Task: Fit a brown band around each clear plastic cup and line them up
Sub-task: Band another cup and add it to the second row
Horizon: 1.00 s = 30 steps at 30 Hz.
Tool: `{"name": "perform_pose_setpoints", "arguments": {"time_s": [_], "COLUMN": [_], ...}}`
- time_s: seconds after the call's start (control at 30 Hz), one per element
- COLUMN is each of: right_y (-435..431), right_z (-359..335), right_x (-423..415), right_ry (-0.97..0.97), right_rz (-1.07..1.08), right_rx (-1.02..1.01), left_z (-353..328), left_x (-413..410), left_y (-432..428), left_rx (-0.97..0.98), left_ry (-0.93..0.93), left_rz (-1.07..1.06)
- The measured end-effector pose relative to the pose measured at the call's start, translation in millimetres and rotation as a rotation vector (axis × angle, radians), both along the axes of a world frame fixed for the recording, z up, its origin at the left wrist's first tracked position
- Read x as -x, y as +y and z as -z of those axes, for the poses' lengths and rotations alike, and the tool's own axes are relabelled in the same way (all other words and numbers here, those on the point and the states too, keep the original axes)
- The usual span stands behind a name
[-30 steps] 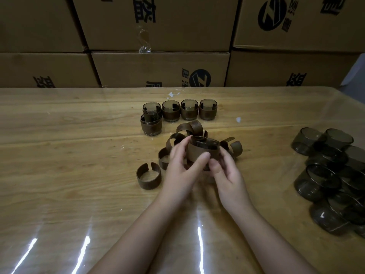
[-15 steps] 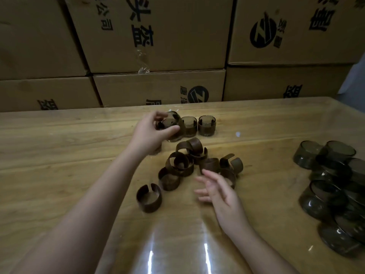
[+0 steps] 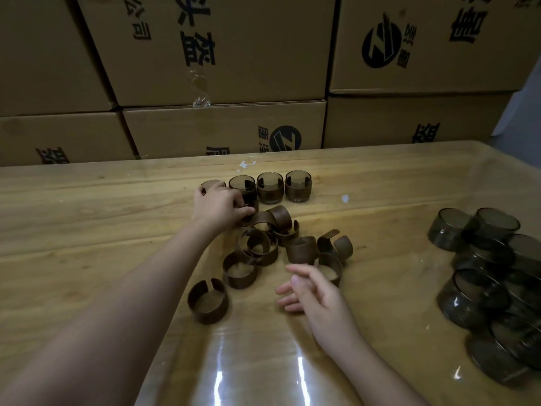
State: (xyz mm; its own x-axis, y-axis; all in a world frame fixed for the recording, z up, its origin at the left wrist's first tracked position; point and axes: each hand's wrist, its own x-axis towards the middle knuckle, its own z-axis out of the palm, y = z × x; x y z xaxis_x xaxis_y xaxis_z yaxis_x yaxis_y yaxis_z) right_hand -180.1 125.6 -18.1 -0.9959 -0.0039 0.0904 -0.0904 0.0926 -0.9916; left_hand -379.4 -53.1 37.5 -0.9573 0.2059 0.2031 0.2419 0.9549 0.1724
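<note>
Since a second ago the cup has left the near pile, where both hands held it, and now sits at the far row; the left hand alone is on it and the right has let go.

From my feed I record the following, left to right.

Table: wooden, under a glossy clear sheet.

Lone band: a split brown ring, standing on edge, near and left of the pile, apart from it.

Left hand: reached far, fingers and thumb curled round the cup, which stands just on the near side of the row's left end. The hand covers most of the cup. I cannot tell whether its band is fully seated.

Row: four banded cups, upright, side by side at the far middle; the leftmost is partly hidden behind the left hand.

Bands: a loose heap of brown rings at the centre, between the row and the right hand, several overlapping.

Right hand: just on the near side of the heap, fingers loosely spread and slightly bent, holding nothing. I cannot tell whether it touches the table.

Bare cups: a heap of clear tinted cups at the right edge, well apart from both hands, some tipped.

Boxes: stacked cartons along the far side.
</note>
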Motion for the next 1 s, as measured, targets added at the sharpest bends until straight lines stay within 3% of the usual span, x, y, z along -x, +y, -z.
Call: {"name": "perform_pose_setpoints", "arguments": {"time_s": [0.3,0.47,0.63,0.8,1.0], "right_y": [-1.2,-1.2,-2.7,-3.2,-3.0], "right_z": [-3.0,-3.9,-5.8,-7.5,-8.4], "right_x": [-0.5,-1.4,-1.8,-1.9,-1.7], "right_ry": [-0.011,0.0,-0.004,-0.02,-0.029], "right_rz": [-0.016,-0.02,-0.024,-0.033,-0.035], "right_rx": [-0.018,-0.028,-0.041,-0.049,-0.047], "left_z": [13.3,10.5,20.9,38.4,49.7], "left_x": [-0.6,-3.5,-15.4,-18.2,-22.8], "left_y": [-1.8,-14.7,-48.0,-51.9,-50.8], "left_rx": [0.087,-0.005,0.088,-0.291,-0.432], "left_ry": [0.069,0.09,0.131,-0.141,-0.112], "left_rz": [-0.01,-0.031,-0.194,-0.319,-0.335]}}
